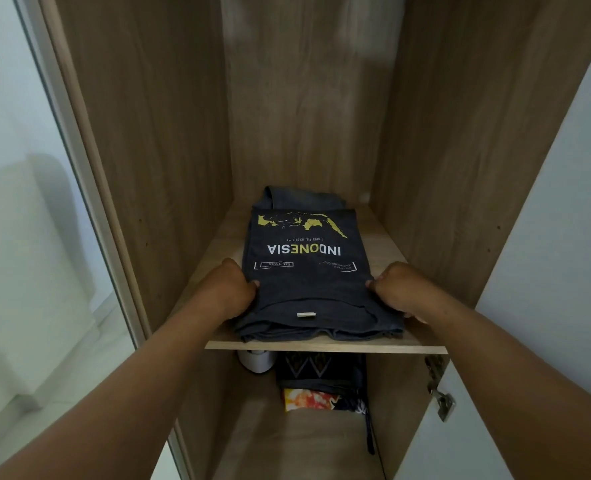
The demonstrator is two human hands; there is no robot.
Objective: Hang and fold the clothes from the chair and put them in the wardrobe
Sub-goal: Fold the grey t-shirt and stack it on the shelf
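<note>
A folded dark grey T-shirt (pixel 309 271) with a yellow map and the word INDONESIA lies on the wooden wardrobe shelf (pixel 325 344), on top of another folded dark garment (pixel 297 199) that shows behind it. My left hand (pixel 230 289) grips the shirt's left edge, fingers tucked under it. Gripping the right edge is my right hand (pixel 399 292). The chair is out of view.
The wardrobe has wooden side walls (pixel 155 140) and a back panel. Below the shelf lie a dark patterned cloth (pixel 321 370), an orange-and-white printed cloth (pixel 311 398) and a white round object (pixel 256 362). A door with a metal hinge (pixel 441 398) stands open at right.
</note>
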